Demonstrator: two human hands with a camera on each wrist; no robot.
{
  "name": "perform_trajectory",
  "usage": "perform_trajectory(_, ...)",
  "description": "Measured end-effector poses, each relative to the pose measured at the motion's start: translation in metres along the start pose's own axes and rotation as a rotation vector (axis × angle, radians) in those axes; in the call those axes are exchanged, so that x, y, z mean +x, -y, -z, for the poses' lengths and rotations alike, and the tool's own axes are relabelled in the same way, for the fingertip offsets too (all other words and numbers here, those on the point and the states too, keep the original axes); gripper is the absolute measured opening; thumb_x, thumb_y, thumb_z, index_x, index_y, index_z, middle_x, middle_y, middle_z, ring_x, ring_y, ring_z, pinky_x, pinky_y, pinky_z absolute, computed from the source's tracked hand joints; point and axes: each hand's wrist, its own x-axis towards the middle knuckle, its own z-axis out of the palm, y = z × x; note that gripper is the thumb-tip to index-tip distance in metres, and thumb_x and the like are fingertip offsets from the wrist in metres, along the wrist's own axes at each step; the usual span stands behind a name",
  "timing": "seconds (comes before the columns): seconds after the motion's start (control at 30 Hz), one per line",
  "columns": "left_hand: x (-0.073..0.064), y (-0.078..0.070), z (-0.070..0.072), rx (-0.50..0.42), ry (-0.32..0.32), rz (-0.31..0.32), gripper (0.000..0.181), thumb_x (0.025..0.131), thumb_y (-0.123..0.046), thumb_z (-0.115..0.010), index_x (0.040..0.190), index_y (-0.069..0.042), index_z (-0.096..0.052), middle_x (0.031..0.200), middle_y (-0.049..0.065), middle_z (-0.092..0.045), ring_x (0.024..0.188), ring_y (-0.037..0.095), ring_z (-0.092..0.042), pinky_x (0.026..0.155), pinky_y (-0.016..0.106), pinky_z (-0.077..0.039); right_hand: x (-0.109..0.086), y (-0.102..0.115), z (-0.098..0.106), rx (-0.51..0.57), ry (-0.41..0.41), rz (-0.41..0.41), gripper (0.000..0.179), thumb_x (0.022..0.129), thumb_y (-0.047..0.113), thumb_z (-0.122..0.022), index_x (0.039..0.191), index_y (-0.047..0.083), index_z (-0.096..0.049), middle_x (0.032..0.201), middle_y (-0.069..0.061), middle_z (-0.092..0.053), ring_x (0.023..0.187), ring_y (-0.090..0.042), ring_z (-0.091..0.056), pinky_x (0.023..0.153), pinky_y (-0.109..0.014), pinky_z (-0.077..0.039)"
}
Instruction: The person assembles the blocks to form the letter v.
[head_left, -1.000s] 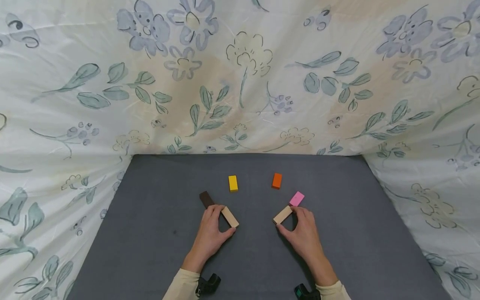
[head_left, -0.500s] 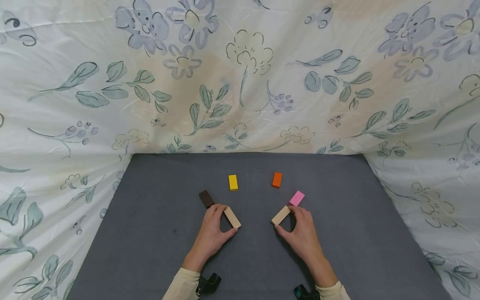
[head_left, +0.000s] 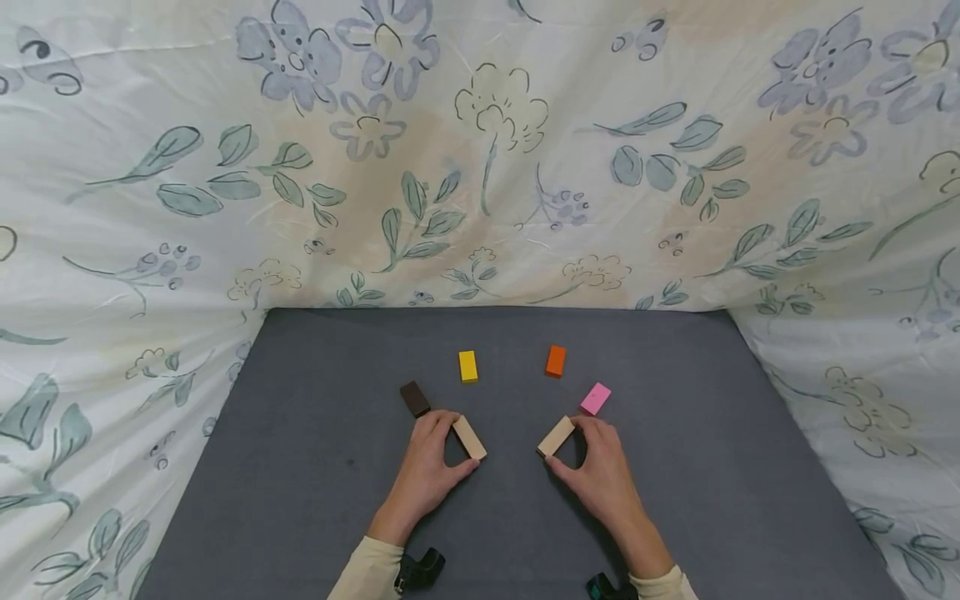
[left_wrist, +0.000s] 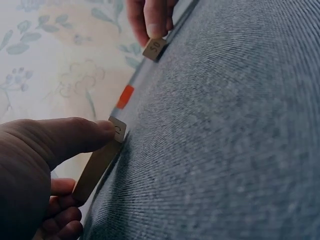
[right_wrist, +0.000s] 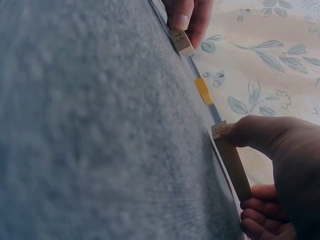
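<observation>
My left hand [head_left: 429, 465] holds a plain wooden block [head_left: 470, 438] lengthwise, thumb on the near end and fingers at the far end. My right hand [head_left: 602, 468] grips a second plain wooden block [head_left: 556, 436] the same way, and the two blocks slant towards each other at their near ends with a gap between. In the right wrist view the end of the left block [right_wrist: 180, 42] reads 75; in the left wrist view the end of the right block [left_wrist: 154, 48] reads 50. Just beyond the left fingers lies a dark brown block [head_left: 415, 399], and a pink block [head_left: 596, 399] lies beyond the right fingers.
Farther back on the grey cloth-covered table [head_left: 322, 358] lie a yellow block [head_left: 468, 366] and an orange block [head_left: 555, 362]. A floral-printed curtain [head_left: 495, 183] hangs behind the table and along both sides.
Both wooden blocks have moved a little inward, the left one to the right and the right one to the left, so the gap has narrowed. The coloured blocks have stayed put.
</observation>
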Motion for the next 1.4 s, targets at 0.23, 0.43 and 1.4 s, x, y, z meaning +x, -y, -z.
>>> perform_trajectory(0.23, 0.0, -0.003, -0.001, -0.005, 0.035, 0.024, 0.069, 0.087, -0.028, -0.096, 0.143, -0.003, -0.064, 0.142, 0.014, -0.059, 0.135, 0.034, -0.051, 0.111, 0.053, -0.049, -0.001, 0.004, -0.001, -0.003, 0.002, 0.021, 0.069, 0.078, 0.024, -0.099, 0.131, -0.005, -0.065, 0.128, -0.022, -0.063, 0.12, -0.041, -0.056, 0.104, -0.059, -0.049)
perform_trajectory(0.43, 0.001, -0.004, 0.0, 0.009, 0.048, 0.035, 0.07, 0.086, -0.029, -0.097, 0.142, -0.003, -0.065, 0.141, 0.014, -0.06, 0.133, 0.034, -0.052, 0.109, 0.052, -0.05, -0.002, 0.006, -0.002, -0.002, -0.005, 0.047, 0.067, 0.077, 0.022, -0.099, 0.129, -0.005, -0.067, 0.125, -0.02, -0.065, 0.117, -0.04, -0.056, 0.101, -0.059, -0.051)
perform_trajectory(1.4, 0.002, -0.013, -0.005, 0.061, 0.076, 0.011, 0.071, 0.086, -0.034, -0.096, 0.143, -0.004, -0.066, 0.138, 0.013, -0.061, 0.129, 0.032, -0.055, 0.107, 0.053, -0.05, -0.004, 0.014, -0.006, -0.013, 0.053, 0.05, 0.068, 0.081, 0.024, -0.098, 0.136, 0.0, -0.068, 0.129, -0.016, -0.065, 0.121, -0.036, -0.056, 0.102, -0.057, -0.051)
